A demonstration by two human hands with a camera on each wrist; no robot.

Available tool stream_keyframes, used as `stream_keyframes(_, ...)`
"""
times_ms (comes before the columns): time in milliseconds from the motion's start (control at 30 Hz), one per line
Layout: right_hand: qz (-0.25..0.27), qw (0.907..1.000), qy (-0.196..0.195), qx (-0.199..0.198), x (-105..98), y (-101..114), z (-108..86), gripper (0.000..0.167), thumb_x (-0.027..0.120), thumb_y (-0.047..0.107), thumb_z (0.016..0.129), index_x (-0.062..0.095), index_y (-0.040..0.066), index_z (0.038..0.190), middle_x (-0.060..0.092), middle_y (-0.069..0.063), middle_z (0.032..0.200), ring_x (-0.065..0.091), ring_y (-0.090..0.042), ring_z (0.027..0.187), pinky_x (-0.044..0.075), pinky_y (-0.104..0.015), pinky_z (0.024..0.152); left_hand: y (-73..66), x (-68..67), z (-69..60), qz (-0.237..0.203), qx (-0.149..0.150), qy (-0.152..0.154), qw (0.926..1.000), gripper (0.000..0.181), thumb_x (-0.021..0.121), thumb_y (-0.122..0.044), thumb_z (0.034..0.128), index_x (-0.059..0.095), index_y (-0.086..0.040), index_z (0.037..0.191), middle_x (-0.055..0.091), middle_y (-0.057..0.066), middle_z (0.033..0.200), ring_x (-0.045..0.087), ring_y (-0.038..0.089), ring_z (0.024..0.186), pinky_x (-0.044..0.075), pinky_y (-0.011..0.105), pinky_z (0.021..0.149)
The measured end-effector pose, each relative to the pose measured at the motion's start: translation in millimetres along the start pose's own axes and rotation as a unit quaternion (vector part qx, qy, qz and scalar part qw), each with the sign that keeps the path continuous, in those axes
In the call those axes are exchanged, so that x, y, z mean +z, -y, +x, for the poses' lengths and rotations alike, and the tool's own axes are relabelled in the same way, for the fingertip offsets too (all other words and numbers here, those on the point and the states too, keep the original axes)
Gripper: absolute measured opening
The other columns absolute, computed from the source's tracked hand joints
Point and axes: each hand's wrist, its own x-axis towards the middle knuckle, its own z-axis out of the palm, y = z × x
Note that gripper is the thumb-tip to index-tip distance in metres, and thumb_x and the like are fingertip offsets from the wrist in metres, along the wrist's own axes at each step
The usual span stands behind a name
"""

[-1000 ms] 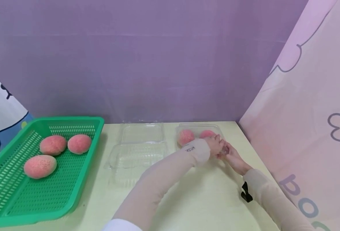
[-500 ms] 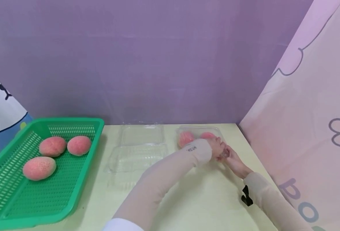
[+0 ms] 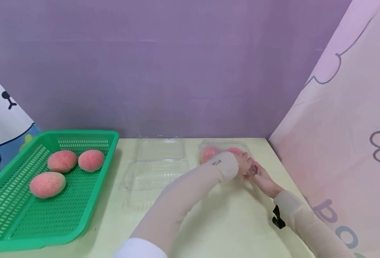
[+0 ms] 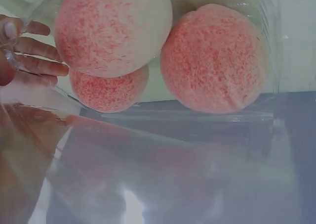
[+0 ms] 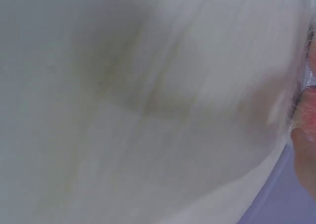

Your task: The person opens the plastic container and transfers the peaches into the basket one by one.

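In the head view, a clear plastic box (image 3: 223,144) with pink peach-like fruits stands at the right rear of the table. Both hands meet at its front right corner: the left hand (image 3: 244,165) grips it from the left, the right hand (image 3: 265,182) pinches it from the right. Fine finger contact is hidden. Three fruits (image 4: 213,58) show inside the box in the left wrist view, with fingers (image 4: 39,56) against its side; whose they are I cannot tell. At the right wrist view's edge a fingertip (image 5: 305,159) lies beside a pink surface (image 5: 307,110).
A green basket (image 3: 94,200) with three pink fruits (image 3: 91,160) stands at the left. Between it and the filled box lies an opened, empty clear box (image 3: 159,150), partly behind the left sleeve. A purple cloth (image 3: 177,71) hangs behind the table.
Both hands remain at the same box corner, with only slight shifts of the fingers and left forearm. The head view itself has shifted a little.
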Motion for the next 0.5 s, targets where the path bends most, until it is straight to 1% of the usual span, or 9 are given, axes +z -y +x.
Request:
stream_keyframes(67, -0.004, 1.0000, 0.000, -0.004, -0.5, 1.5, 2.6, 0.078, 0.054, 0.000, 0.083, 0.007, 0.003, 0.146, 0.015, -0.018, 0.151, 0.027, -0.032, 0.134, 0.034, -0.043, 0.106, 7.2, -2.2, -0.3, -0.033, -0.010, 0.005, 0.9994, 0.070, 0.065, -0.016, 0.0812, 0.027, -0.021, 0.141, 0.037, -0.001, 0.140, 0.040, 0.011, 0.124, 0.036, 0.022, 0.103)
stream_keyframes(133, -0.002, 1.0000, -0.004, -0.002, -1.2, 2.6, 4.0, 0.080, 0.056, 0.005, 0.085, 0.005, 0.003, 0.146, 0.008, -0.017, 0.153, 0.010, -0.034, 0.140, 0.021, -0.049, 0.111, 13.8, -6.6, -5.5, -0.058, -0.012, 0.002, 0.9982, 0.085, 0.071, -0.007, 0.0720, 0.025, -0.026, 0.141, 0.031, -0.005, 0.144, 0.032, 0.009, 0.131, 0.028, 0.022, 0.108)
stream_keyframes(200, 0.001, 1.0000, -0.008, 0.003, -1.8, 2.7, 3.8, 0.081, 0.057, 0.006, 0.086, 0.002, 0.002, 0.146, 0.004, -0.020, 0.152, 0.005, -0.037, 0.140, 0.014, -0.052, 0.112, 18.6, -9.8, -13.5, -0.082, -0.003, -0.010, 0.9966, 0.094, 0.074, -0.002, 0.0651, 0.024, -0.028, 0.141, 0.030, -0.007, 0.145, 0.029, 0.008, 0.132, 0.026, 0.021, 0.109)
stream_keyframes(233, 0.000, 0.9999, -0.010, 0.006, -1.8, 2.5, 3.3, 0.081, 0.057, 0.006, 0.086, 0.002, 0.002, 0.146, 0.003, -0.020, 0.152, 0.004, -0.037, 0.140, 0.013, -0.053, 0.112, 19.7, -9.6, -16.1, -0.100, 0.002, -0.014, 0.9949, 0.094, 0.072, 0.000, 0.0653, 0.024, -0.028, 0.141, 0.029, -0.007, 0.145, 0.028, 0.007, 0.133, 0.025, 0.021, 0.110)
stream_keyframes(300, 0.003, 0.9999, -0.007, 0.012, -1.5, 1.2, 1.8, 0.083, 0.056, 0.005, 0.087, -0.002, 0.001, 0.146, 0.001, -0.021, 0.152, 0.003, -0.038, 0.139, 0.011, -0.053, 0.112, 20.4, -7.6, -20.8, -0.109, 0.018, -0.027, 0.9935, 0.090, 0.070, -0.001, 0.0689, 0.023, -0.024, 0.142, 0.031, -0.005, 0.143, 0.030, 0.008, 0.132, 0.026, 0.020, 0.109)
stream_keyframes(367, 0.006, 0.9999, -0.004, 0.013, -0.8, 0.1, 0.4, 0.083, 0.056, 0.004, 0.087, -0.004, 0.001, 0.145, -0.001, -0.021, 0.152, 0.003, -0.038, 0.139, 0.011, -0.052, 0.112, 20.5, -4.3, -23.4, -0.127, 0.021, -0.032, 0.9912, 0.085, 0.067, -0.002, 0.0732, 0.022, -0.022, 0.143, 0.030, -0.004, 0.144, 0.031, 0.008, 0.131, 0.027, 0.019, 0.108)
stream_keyframes(433, 0.010, 0.9999, -0.005, 0.011, -0.5, -0.8, -0.4, 0.083, 0.055, 0.003, 0.087, -0.004, -0.001, 0.145, -0.001, -0.022, 0.152, 0.003, -0.038, 0.139, 0.010, -0.052, 0.112, 21.2, -2.1, -22.6, -0.148, 0.019, -0.040, 0.9879, 0.077, 0.062, -0.005, 0.0803, 0.020, -0.020, 0.144, 0.028, 0.000, 0.146, 0.028, 0.010, 0.133, 0.025, 0.020, 0.110)
stream_keyframes(500, 0.014, 0.9998, -0.007, 0.011, 0.1, -1.2, -0.6, 0.082, 0.055, 0.003, 0.087, -0.004, -0.003, 0.144, 0.000, -0.022, 0.152, 0.003, -0.037, 0.139, 0.010, -0.051, 0.112, 23.4, 1.6, -19.9, -0.153, 0.019, -0.052, 0.9867, 0.070, 0.056, -0.010, 0.0862, 0.019, -0.019, 0.145, 0.024, 0.002, 0.148, 0.024, 0.012, 0.136, 0.020, 0.021, 0.112)
